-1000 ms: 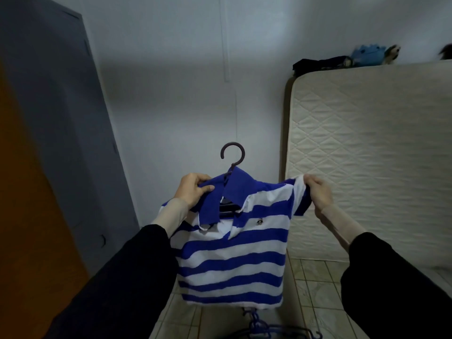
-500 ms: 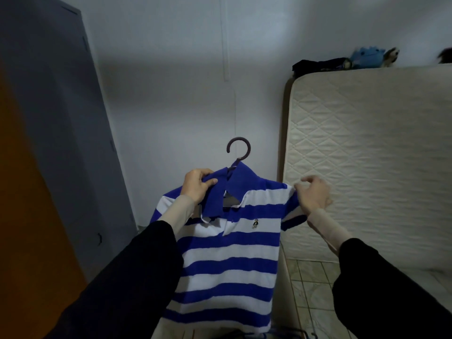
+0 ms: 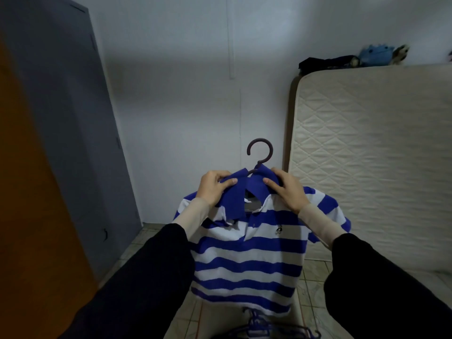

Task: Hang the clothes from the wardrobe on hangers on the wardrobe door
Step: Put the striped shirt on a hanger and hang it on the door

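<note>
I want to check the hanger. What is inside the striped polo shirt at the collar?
A dark hanger: its hook rises above the blue collar, and a piece shows in the open neck. The striped polo shirt covers its shoulders.

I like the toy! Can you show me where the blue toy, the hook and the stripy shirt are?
Blue toy (image 3: 375, 55), head view, on its body.
Hook (image 3: 260, 150), head view, on its curved top.
Shirt (image 3: 247, 260), head view, on a front stripe.

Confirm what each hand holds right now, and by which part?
Both hold the striped polo shirt by its blue collar: left hand pinches the left flap, right hand the right. The hanger hook is free.
</note>
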Motion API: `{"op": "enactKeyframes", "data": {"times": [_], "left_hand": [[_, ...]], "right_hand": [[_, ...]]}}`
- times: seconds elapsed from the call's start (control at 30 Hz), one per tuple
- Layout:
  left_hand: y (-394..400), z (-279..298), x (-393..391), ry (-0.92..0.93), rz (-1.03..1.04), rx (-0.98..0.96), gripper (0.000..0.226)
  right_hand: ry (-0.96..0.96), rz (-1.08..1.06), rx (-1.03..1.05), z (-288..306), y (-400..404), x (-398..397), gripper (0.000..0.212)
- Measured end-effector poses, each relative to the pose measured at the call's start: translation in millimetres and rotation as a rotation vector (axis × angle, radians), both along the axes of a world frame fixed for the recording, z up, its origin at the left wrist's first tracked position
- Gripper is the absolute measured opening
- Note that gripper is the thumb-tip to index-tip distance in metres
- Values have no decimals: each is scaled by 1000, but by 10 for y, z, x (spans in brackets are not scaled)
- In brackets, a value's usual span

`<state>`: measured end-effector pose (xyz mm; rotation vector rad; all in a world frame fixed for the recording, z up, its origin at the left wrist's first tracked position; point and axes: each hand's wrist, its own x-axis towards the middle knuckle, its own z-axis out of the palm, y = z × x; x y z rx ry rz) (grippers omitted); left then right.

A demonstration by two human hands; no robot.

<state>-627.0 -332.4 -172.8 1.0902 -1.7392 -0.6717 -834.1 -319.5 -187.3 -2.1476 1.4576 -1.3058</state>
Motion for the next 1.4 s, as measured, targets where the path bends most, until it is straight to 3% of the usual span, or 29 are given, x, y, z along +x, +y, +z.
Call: {"op": "enactKeyframes", "data": {"times": [0.13, 0.3, 0.37, 0.5, 0.67, 0.8, 1.0, 1.4], "left_hand": [[-52, 86, 39, 240, 150, 23, 9], [-23, 20, 46, 112, 382, -22, 14], [37, -67, 50, 84, 293, -68, 12], [123, -261, 119, -166, 84, -62, 17], [144, -476, 217, -280, -3, -10, 27], [150, -697, 194, -144, 47, 23, 17], [79, -915, 171, -24, 27, 172, 22], [-427, -1292, -141, -5, 40, 257, 14]], "right_hand": [[6, -20, -31, -65, 17, -24, 7], [-2, -21, -26, -98, 49, 21, 11], [1, -22, -6, -120, 62, 48, 17], [-2, -43, 16, -198, 65, 52, 19], [-11, -47, 43, -329, 113, 63, 18], [-67, -49, 100, -524, 161, 115, 20], [-82, -61, 136, -803, 156, 91, 17], [-76, -106, 148, -1126, -304, -120, 17]]}}
